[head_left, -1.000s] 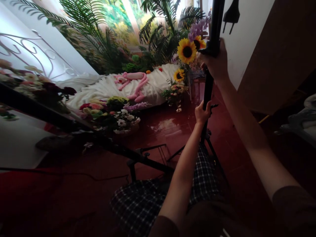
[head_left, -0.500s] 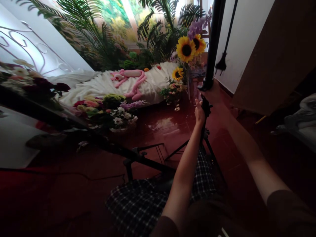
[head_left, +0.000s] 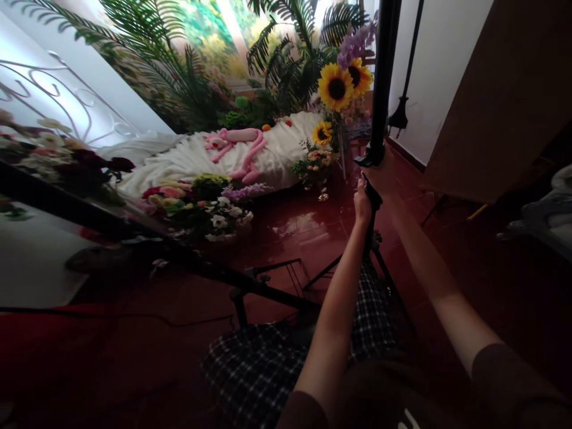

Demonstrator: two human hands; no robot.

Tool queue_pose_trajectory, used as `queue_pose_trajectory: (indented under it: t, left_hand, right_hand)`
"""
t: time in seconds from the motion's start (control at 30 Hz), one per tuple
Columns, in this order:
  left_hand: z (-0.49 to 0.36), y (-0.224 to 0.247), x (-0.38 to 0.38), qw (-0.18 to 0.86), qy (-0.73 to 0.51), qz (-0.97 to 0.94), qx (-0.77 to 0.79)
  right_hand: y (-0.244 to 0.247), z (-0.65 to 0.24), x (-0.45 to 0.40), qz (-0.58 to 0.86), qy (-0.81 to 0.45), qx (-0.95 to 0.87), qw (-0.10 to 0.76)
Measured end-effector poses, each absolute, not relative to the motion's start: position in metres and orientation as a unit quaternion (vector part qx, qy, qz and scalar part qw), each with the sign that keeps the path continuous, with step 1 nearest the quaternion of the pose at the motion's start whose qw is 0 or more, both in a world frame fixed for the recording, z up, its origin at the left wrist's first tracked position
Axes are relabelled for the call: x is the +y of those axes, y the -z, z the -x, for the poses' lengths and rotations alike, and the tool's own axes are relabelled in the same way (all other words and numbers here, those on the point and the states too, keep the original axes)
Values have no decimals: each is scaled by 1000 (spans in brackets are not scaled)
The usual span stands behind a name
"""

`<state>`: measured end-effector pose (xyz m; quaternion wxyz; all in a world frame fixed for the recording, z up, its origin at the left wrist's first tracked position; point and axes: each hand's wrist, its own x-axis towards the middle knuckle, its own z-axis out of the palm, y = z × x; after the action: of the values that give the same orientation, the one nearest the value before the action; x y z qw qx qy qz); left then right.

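- The left hand (head_left: 363,205) is closed around the lower part of a black tripod stand (head_left: 379,89), with the right hand (head_left: 379,174) clamped on the same pole just above it; the two hands are together, and the right one is foreshortened, its fingers hard to make out.
- The stand rises upright in front of the person, its thin black legs (head_left: 388,280) spread on the floor beside the knees in checked trousers (head_left: 277,363).
- Under them lies a floor of glossy dark red tiles (head_left: 295,229), with pale light reflected on the shine.
- A long black pole (head_left: 134,235) runs low across the left side, above a thin black cable (head_left: 125,314) on the floor.
- Ahead, a bed with rumpled white bedding (head_left: 201,161) carries a pink plush toy (head_left: 236,146).
- Artificial flowers (head_left: 196,208) are heaped along the bed's near edge, and sunflowers (head_left: 335,86) stand at its far end.
- Palm fronds (head_left: 290,59) rise behind, against a painted garden backdrop (head_left: 210,24).
- On the right, a black cord (head_left: 404,89) hangs against a white wall (head_left: 440,77), next to a brown wooden panel (head_left: 473,107).
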<state>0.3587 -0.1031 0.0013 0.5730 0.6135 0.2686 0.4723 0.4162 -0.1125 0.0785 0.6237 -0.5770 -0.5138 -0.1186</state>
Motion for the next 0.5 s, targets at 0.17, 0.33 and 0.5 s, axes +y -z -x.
queue_pose_trajectory:
  t: [0.17, 0.33, 0.5]
  left_hand:
    - [-358, -3, -106, 625, -440, -579, 283]
    - [-356, -4, -105, 633, -441, -559, 302]
    - [-356, -4, -106, 610, -455, -576, 299]
  right_hand:
    - [-83, -413, -119, 583, 125, -513, 618]
    - [-62, -402, -178, 609, 166, -546, 550]
    - [-17, -400, -233, 625, 237, -574, 473]
